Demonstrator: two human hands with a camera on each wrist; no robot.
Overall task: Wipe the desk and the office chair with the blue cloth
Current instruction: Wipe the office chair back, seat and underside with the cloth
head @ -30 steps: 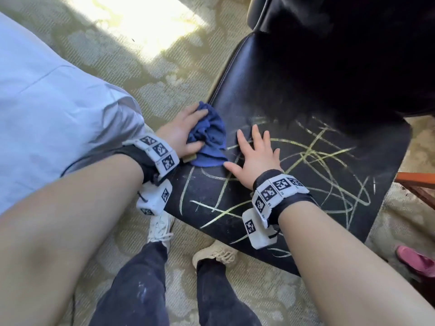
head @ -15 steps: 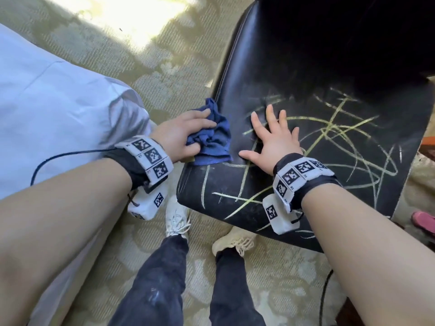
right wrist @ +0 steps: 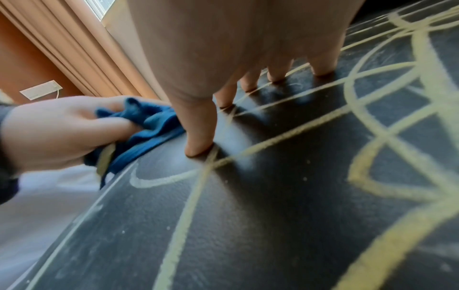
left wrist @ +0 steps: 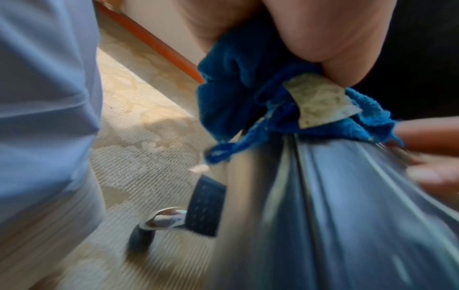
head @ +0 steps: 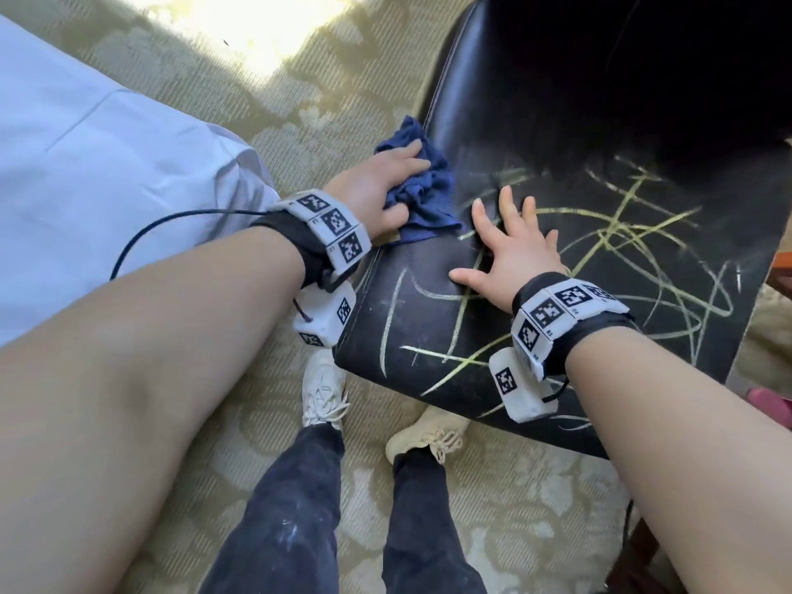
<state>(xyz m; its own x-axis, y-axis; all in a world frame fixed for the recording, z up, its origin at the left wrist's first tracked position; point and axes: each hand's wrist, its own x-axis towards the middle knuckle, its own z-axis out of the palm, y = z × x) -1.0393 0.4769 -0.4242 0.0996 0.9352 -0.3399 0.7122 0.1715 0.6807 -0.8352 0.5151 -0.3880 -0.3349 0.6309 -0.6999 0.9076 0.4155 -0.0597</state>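
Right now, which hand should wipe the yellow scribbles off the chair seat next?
Left. The left hand already grips the blue cloth at the seat's edge, beside the yellow scribbles. The right hand lies flat on the seat, holding nothing.

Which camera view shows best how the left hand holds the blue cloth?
The right wrist view: the left hand shows from the side, thumb and fingers curled round the bunched blue cloth at the chair seat edge. The head view shows only the back of the hand over the cloth. The left wrist view is close and blurred.
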